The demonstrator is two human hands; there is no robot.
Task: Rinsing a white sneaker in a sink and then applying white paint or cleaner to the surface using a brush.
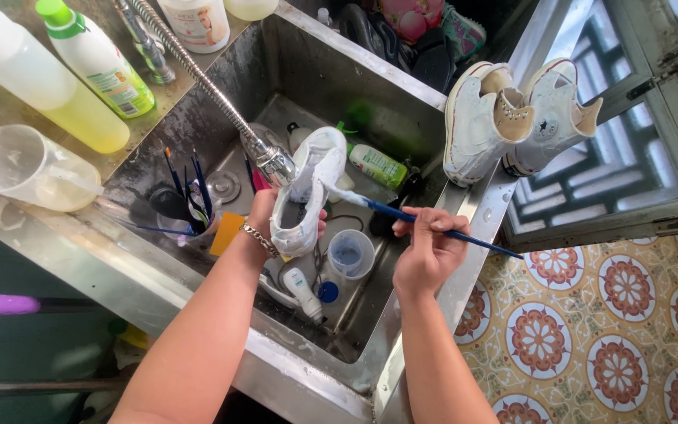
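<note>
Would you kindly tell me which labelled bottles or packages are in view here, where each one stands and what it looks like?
Green-capped bottle: counter left of the sink, pale yellow-green, colourful label.
Clear bottle: lying beside it, yellow liquid, no label visible.
White bottle: top edge of the counter, pale label.
Green bottle: lying inside the sink, white-green label.
Small white tube: sink bottom, near the front wall.

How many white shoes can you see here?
3: one white shoe held in the left hand over the sink, two high-tops propped on its right edge. Others may be hidden.
</note>
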